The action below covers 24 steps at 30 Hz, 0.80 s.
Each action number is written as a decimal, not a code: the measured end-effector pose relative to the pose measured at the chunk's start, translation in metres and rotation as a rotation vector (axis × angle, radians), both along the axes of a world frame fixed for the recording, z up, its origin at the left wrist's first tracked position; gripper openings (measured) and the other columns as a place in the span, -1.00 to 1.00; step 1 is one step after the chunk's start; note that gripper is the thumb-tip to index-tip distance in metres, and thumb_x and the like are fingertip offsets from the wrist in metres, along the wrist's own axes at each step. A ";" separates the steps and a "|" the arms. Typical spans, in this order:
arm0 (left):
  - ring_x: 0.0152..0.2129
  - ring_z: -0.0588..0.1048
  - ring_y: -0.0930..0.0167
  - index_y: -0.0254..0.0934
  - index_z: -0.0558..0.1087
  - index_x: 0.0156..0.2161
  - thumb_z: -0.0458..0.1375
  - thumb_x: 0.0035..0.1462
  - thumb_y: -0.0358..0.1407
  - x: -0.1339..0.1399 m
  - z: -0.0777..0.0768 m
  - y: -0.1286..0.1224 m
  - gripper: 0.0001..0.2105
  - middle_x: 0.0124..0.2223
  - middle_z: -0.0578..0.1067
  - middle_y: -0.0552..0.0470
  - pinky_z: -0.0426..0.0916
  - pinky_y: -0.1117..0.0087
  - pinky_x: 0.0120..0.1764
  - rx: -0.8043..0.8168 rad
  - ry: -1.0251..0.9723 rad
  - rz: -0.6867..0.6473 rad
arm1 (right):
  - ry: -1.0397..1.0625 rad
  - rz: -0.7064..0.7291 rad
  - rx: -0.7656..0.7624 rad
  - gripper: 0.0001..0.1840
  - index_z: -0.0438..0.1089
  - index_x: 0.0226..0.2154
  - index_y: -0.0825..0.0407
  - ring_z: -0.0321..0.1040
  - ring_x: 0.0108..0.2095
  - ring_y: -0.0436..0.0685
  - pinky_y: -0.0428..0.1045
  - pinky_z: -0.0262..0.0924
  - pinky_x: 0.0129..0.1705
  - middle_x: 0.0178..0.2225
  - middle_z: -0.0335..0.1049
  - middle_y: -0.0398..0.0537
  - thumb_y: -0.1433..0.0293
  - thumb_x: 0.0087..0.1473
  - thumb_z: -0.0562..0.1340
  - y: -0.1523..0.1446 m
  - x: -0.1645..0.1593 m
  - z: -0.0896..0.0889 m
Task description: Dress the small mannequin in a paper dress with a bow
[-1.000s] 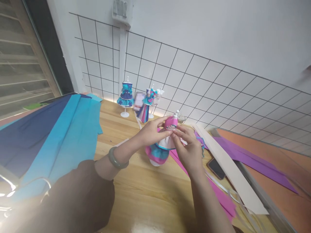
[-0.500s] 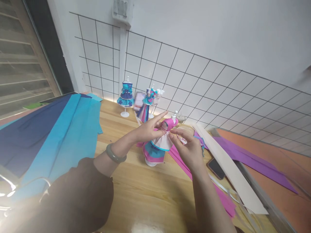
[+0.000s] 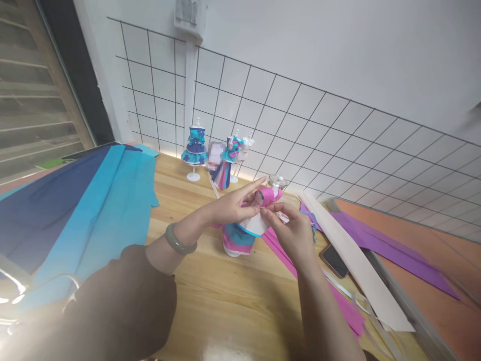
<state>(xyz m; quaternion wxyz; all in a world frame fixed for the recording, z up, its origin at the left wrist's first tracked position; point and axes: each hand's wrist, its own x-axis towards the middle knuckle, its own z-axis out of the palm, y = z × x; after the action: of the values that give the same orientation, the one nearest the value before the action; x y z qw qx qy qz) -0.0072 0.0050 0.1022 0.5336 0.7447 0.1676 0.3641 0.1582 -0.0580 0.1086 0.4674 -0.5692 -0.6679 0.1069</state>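
Observation:
Between my hands a miniature dress form (image 3: 237,240) leans to the right, dressed in a bright pink top (image 3: 271,196) over a layered skirt of teal and pink. A white overskirt (image 3: 254,225) with a teal hem flares out below the waist. My left hand (image 3: 235,204) grips the form at its waist, thumb on the front and index finger stretched past the pink top. With thumb and fingertips, my right hand (image 3: 291,225) pinches the top of the white overskirt at the waist. The exact edge under the fingertips is hidden.
Small dressed forms, one in a blue dress (image 3: 194,148), stand at the back by a wire grid (image 3: 263,95). Blue fabric (image 3: 112,220) lies left. On the right are a phone (image 3: 334,260), a white strip (image 3: 361,265), purple fabric (image 3: 398,255) and a glass dish (image 3: 278,180).
The dress form has tilted further to the right, its neck now lower. The white overskirt lies smoother, and my left hand has shifted slightly right with it.

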 end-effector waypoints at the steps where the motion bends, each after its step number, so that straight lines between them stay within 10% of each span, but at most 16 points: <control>1: -0.21 0.40 0.41 -0.11 -0.12 0.28 0.09 0.09 -0.34 0.000 0.000 0.000 -0.30 -0.15 0.42 -0.03 0.32 0.38 -0.21 0.017 0.016 0.002 | -0.005 -0.005 0.002 -0.75 0.43 -0.50 0.01 0.35 -0.43 0.11 0.01 0.23 -0.32 -0.50 0.44 -0.11 0.17 -0.02 0.22 0.000 0.000 0.000; 24: -0.46 0.36 0.46 -0.18 -0.15 0.29 0.03 0.12 -0.24 -0.008 0.013 -0.006 -0.33 -0.36 0.42 0.07 0.25 0.43 -0.35 0.325 0.285 0.257 | -0.044 0.053 0.010 -0.77 0.46 -0.37 -0.01 0.41 -0.28 0.18 0.08 0.27 -0.22 -0.33 0.50 -0.05 0.20 0.01 0.21 0.004 0.005 -0.003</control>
<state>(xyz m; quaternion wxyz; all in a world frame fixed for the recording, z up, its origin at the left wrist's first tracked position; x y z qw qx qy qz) -0.0157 -0.0013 0.1148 0.3273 0.8371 0.2736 0.3424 0.1634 -0.0544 0.1060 0.4525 -0.5513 -0.6933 0.1032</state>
